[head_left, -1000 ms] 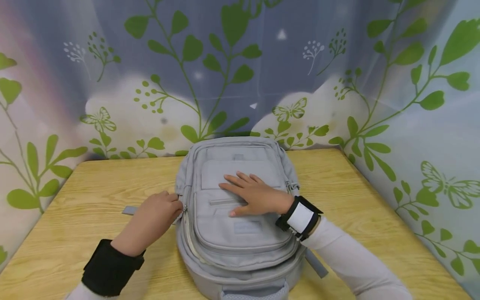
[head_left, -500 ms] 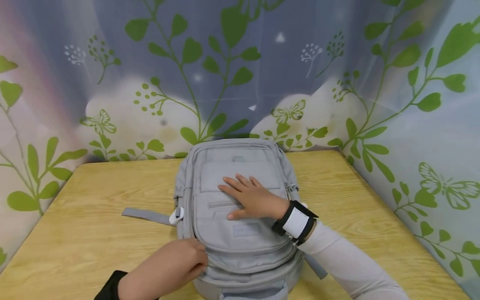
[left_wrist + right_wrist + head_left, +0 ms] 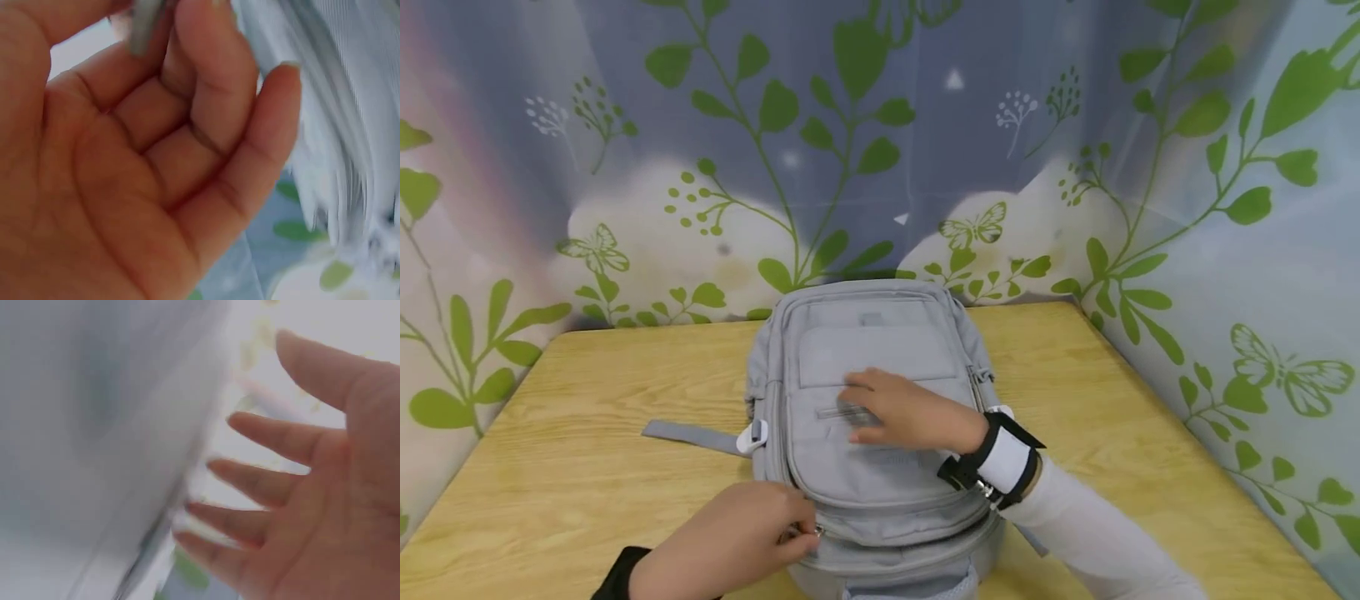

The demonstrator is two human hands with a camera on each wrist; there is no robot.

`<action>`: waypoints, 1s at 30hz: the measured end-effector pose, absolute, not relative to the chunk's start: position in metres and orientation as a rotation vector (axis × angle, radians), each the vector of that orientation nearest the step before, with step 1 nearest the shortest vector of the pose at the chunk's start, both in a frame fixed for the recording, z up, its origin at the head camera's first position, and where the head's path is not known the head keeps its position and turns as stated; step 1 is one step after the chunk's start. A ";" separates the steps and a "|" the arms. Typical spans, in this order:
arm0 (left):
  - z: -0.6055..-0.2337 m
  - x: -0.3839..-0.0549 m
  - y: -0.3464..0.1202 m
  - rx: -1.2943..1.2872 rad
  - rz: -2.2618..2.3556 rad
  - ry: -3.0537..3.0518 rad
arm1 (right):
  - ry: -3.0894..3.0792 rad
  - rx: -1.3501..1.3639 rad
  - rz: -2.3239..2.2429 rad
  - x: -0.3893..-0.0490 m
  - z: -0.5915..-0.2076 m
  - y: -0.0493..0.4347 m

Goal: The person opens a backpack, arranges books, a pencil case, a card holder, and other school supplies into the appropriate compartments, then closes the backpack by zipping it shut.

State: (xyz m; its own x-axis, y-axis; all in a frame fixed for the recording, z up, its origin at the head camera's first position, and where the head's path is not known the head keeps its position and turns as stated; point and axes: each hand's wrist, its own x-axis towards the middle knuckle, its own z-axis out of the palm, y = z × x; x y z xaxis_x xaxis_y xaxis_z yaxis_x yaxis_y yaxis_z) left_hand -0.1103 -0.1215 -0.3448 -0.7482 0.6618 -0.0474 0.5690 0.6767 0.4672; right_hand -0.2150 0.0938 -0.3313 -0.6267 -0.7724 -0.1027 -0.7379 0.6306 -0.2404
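Observation:
A light grey backpack (image 3: 880, 354) lies front side up on the wooden table, its top handle (image 3: 917, 590) toward me. At its near left corner my left hand (image 3: 737, 529) pinches a zipper pull (image 3: 819, 531) between thumb and curled fingers. In the left wrist view, the pull's grey tab (image 3: 145, 25) sticks out at the fingertips, and the bag's fabric folds (image 3: 337, 112) hang beside them. My right hand (image 3: 906, 414) hovers over the front pocket. The right wrist view shows its fingers spread and mostly straight, close to the grey fabric (image 3: 94, 456).
A grey strap (image 3: 688, 434) with a white buckle (image 3: 752, 436) stretches left from the bag across the table (image 3: 625, 375). Behind and to the right hangs a curtain (image 3: 970, 150) printed with green leaves. A seam gapes along the bag's near end.
My left hand has moved from the bag's left side down to its near left corner. My right hand, flat on the front pocket before, has lifted off.

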 end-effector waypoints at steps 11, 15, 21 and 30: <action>-0.334 -0.112 -0.143 0.908 0.745 2.780 | 2.133 -1.383 -0.457 -0.158 -0.334 0.057; -0.343 -0.114 -0.146 1.109 0.870 2.747 | 2.137 -1.295 -0.497 -0.155 -0.337 0.054; -0.376 -0.125 -0.162 1.603 0.763 2.973 | 2.089 -1.318 -0.557 -0.155 -0.336 0.062; -0.402 -0.139 -0.154 1.803 0.664 3.042 | 2.119 -1.316 -0.609 -0.145 -0.327 0.072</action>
